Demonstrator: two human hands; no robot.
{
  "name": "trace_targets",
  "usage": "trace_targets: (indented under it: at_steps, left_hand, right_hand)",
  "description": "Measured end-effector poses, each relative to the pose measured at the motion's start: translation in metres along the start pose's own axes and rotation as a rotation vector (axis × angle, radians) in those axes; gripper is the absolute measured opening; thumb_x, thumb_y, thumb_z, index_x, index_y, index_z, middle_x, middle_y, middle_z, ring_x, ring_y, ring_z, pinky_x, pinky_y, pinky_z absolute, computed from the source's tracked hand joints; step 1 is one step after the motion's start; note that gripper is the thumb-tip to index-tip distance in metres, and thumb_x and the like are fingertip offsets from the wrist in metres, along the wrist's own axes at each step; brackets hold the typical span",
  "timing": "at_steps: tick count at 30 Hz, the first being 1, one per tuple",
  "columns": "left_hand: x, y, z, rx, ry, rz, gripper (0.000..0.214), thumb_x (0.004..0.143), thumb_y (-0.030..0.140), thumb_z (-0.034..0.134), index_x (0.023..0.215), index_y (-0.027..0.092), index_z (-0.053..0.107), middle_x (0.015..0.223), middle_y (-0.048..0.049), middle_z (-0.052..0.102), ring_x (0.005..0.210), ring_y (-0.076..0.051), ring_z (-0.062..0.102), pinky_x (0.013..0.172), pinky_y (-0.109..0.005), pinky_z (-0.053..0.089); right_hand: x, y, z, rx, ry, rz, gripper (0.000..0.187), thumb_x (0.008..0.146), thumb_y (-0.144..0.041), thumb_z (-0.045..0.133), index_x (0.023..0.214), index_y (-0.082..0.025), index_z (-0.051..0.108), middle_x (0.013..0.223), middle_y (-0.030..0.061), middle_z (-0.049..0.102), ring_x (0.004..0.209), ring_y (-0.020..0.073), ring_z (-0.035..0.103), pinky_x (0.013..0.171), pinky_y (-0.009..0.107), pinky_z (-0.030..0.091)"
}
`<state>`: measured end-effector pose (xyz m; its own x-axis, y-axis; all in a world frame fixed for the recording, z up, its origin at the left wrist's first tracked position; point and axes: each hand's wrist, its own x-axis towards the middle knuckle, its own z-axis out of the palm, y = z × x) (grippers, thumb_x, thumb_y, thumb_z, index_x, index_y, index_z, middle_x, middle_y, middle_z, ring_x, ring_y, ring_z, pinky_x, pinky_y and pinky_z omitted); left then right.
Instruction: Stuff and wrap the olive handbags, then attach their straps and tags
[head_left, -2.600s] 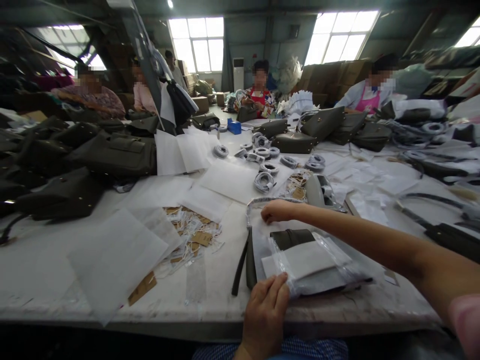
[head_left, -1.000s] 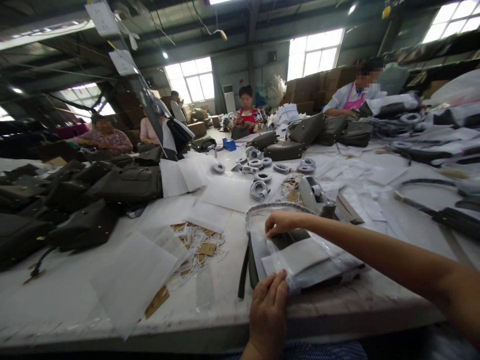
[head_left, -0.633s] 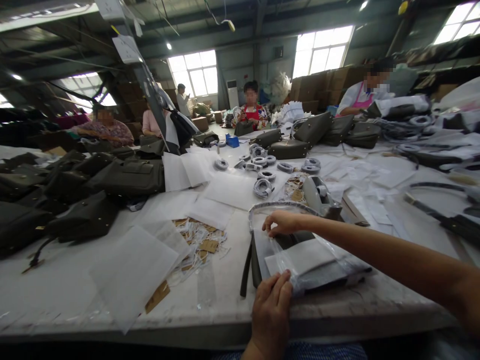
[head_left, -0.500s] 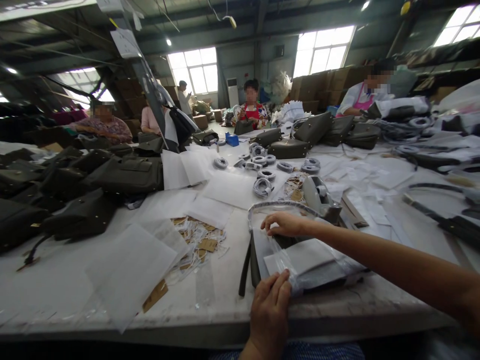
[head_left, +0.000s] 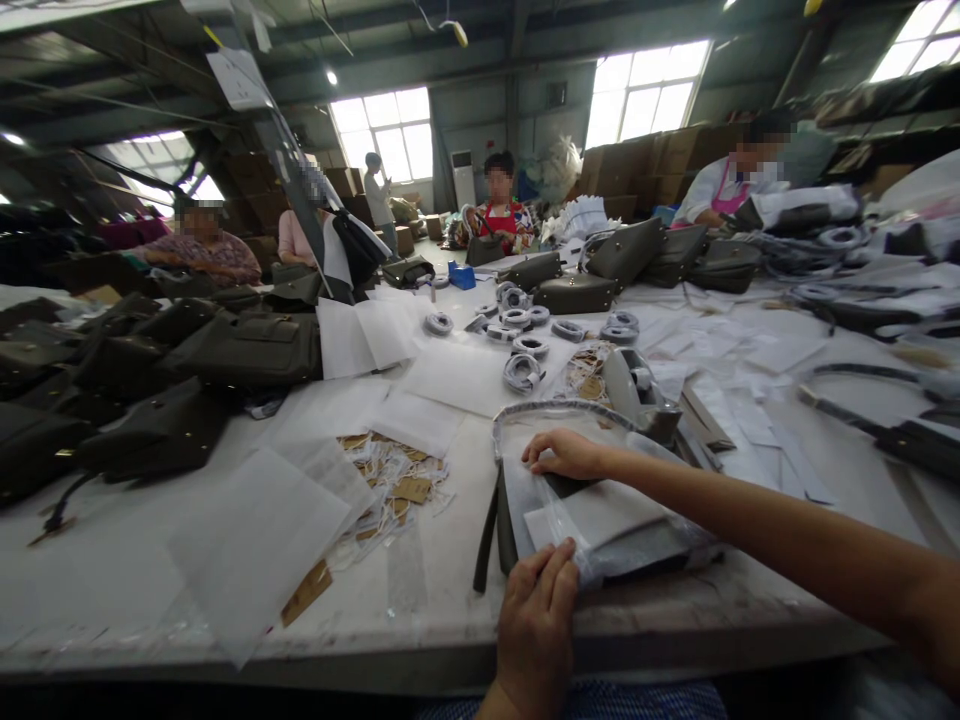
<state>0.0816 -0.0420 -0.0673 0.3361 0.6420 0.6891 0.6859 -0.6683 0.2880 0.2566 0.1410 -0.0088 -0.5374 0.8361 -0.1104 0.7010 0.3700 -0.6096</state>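
Note:
A dark olive handbag (head_left: pixel 507 525) lies in front of me at the table's near edge, its handle (head_left: pixel 559 408) wrapped in pale film and arching away from me. Clear plastic film (head_left: pixel 581 560) and a folded white paper (head_left: pixel 600 512) cover its upper side. My left hand (head_left: pixel 536 610) grips the near left edge of the bag and film, fingers pressed together. Over the bag's far part, my right hand (head_left: pixel 562 455) is closed with curled fingers at the film's upper edge. Its fingertips are partly hidden. A dark strap (head_left: pixel 487 530) hangs beside the bag's left side.
Left lie white sheets (head_left: pixel 262 540), brown tags with white strings (head_left: pixel 405 485) and a heap of olive bags (head_left: pixel 240 350). Beyond are wrapped coils (head_left: pixel 525 372), more bags (head_left: pixel 576 293) and a blue tape dispenser (head_left: pixel 461 276). Several co-workers sit around the table.
Both my hands stay almost where they were on the bag and film. The view has shifted slightly. Across the table, a co-worker has lifted a bag's handle.

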Motion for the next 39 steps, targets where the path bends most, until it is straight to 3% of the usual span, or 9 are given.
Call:
trace_targets:
  at_steps: [8,14,20,25,28,31,35,37,39]
  left_hand:
    - [0.002,0.001,-0.002,0.046,0.014,0.030,0.028,0.100,0.014,0.038,0.109,0.018,0.064,0.124,-0.0010,0.071,0.104,-0.021,0.066,0.089,-0.034,0.056]
    - [-0.001,0.000,-0.001,0.036,0.006,0.025,0.028,0.098,0.011,0.040,0.111,0.018,0.064,0.125,-0.0024,0.071,0.106,-0.021,0.066,0.090,-0.035,0.057]
    - [-0.001,0.001,-0.001,0.039,-0.004,0.021,0.029,0.095,0.008,0.043,0.111,0.018,0.063,0.123,-0.0047,0.071,0.106,-0.021,0.066,0.090,-0.035,0.057]
    - [-0.003,0.000,0.001,0.026,-0.014,0.016,0.030,0.092,0.005,0.044,0.111,0.018,0.063,0.124,-0.0050,0.071,0.108,-0.021,0.065,0.090,-0.036,0.057]
    - [-0.001,0.001,-0.002,0.006,-0.012,0.031,0.032,0.088,0.004,0.048,0.111,0.020,0.062,0.123,-0.0054,0.071,0.109,-0.022,0.065,0.091,-0.035,0.058]
    - [0.004,-0.001,-0.017,-0.136,-0.112,0.005,0.033,0.083,0.004,0.055,0.110,0.022,0.062,0.125,-0.0052,0.070,0.114,-0.022,0.064,0.094,-0.036,0.057]
    - [0.019,-0.020,-0.040,-0.459,-0.184,-0.265,0.019,0.089,0.020,0.058,0.108,0.024,0.063,0.129,-0.0081,0.066,0.120,-0.023,0.060,0.103,-0.040,0.050]
    - [0.030,-0.039,-0.041,-0.547,-0.073,-0.543,0.026,0.092,0.032,0.058,0.115,0.023,0.063,0.135,-0.0108,0.062,0.127,-0.025,0.055,0.110,-0.045,0.043]
    - [0.042,-0.056,-0.031,-0.668,-0.018,-0.834,0.040,0.089,0.040,0.063,0.124,0.021,0.061,0.141,-0.0123,0.057,0.135,-0.028,0.049,0.116,-0.048,0.034]
  right_hand:
    - [0.021,-0.019,0.008,-0.265,-0.067,0.148,0.019,0.072,-0.016,0.067,0.085,-0.022,0.079,0.098,0.0085,0.077,0.097,0.0293,0.069,0.082,0.033,0.049]
    - [-0.001,-0.021,-0.012,-0.211,-0.078,0.029,0.031,0.093,-0.035,0.055,0.117,-0.024,0.072,0.112,0.0060,0.074,0.104,0.0239,0.067,0.092,0.030,0.046]
    - [-0.014,-0.011,-0.009,-0.108,-0.266,0.031,0.079,0.067,-0.047,0.082,0.137,-0.019,0.058,0.122,0.0095,0.070,0.106,0.0266,0.065,0.089,0.029,0.047]
    - [0.011,-0.008,-0.003,-0.091,-0.243,0.069,0.056,0.063,-0.048,0.084,0.113,-0.022,0.073,0.093,0.0020,0.076,0.081,0.0220,0.070,0.069,0.025,0.049]
    - [0.010,-0.012,0.000,-0.093,-0.129,0.053,0.029,0.079,-0.041,0.072,0.102,-0.024,0.077,0.092,0.0017,0.077,0.086,0.0213,0.070,0.076,0.026,0.050]
    - [-0.018,-0.011,-0.004,-0.096,0.022,0.024,0.029,0.088,-0.033,0.060,0.113,-0.025,0.074,0.110,0.0029,0.075,0.104,0.0222,0.068,0.092,0.028,0.048]
    - [-0.091,0.018,-0.028,-0.165,0.306,0.089,0.046,0.091,-0.037,0.055,0.132,-0.019,0.062,0.141,0.0118,0.058,0.132,0.0298,0.050,0.113,0.041,0.036]
    - [-0.128,0.043,-0.039,-0.257,0.503,0.293,0.051,0.090,-0.043,0.055,0.134,-0.018,0.060,0.142,0.0154,0.056,0.130,0.0350,0.051,0.109,0.048,0.040]
    - [-0.156,0.065,-0.041,-0.238,0.514,0.511,0.059,0.086,-0.051,0.058,0.136,-0.018,0.058,0.135,0.0171,0.061,0.122,0.0388,0.058,0.102,0.052,0.046]
